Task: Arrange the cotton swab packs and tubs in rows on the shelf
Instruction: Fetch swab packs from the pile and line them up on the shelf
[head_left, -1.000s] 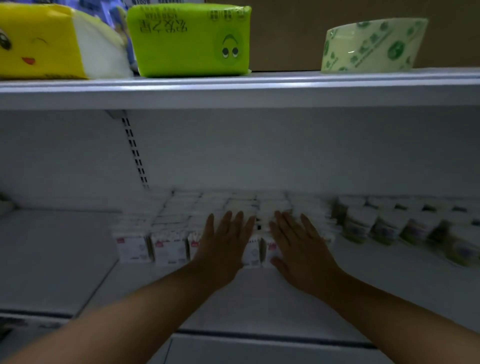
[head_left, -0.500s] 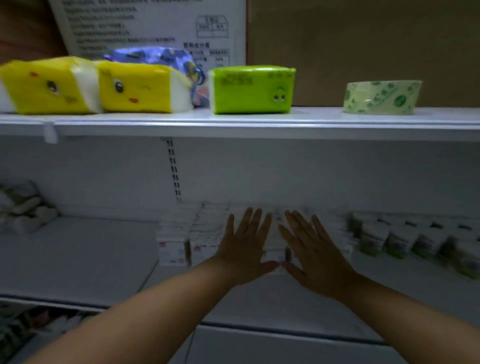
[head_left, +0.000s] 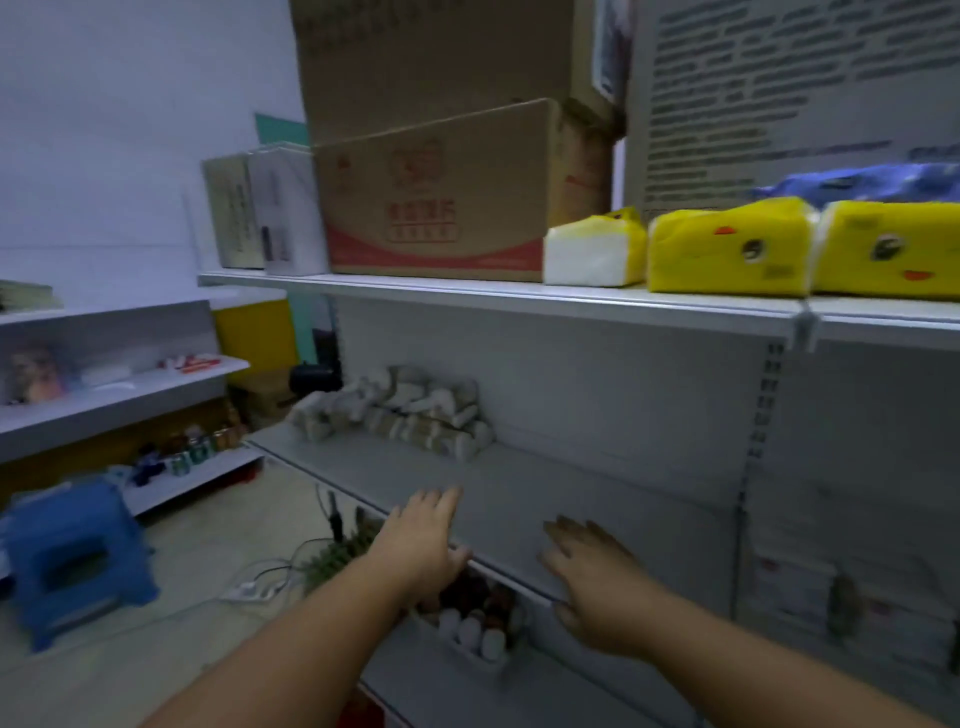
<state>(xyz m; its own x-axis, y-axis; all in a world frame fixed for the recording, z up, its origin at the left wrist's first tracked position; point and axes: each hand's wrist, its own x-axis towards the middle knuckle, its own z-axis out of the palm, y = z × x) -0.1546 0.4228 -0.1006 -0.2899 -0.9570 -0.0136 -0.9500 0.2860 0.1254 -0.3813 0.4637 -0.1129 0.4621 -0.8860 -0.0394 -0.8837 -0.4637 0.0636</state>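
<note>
head view: left hand (head_left: 423, 540) and right hand (head_left: 597, 582) are held flat, fingers straight, empty, over the shelf (head_left: 519, 493) at lower centre; a blue stool (head_left: 72, 561) is seen lower left.

Right of the right hand (head_left: 597, 592), the white packs (head_left: 779, 582) are blurred, their labels unreadable, and cut off at the view's edge.

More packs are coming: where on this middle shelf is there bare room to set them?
The middle shelf lies bare from the pile of rolled bundles at its far end to the cotton swab packs on the right; the left hand and right hand are open at its front edge. The top shelf is crowded with a cardboard box and yellow tissue packs.
</note>
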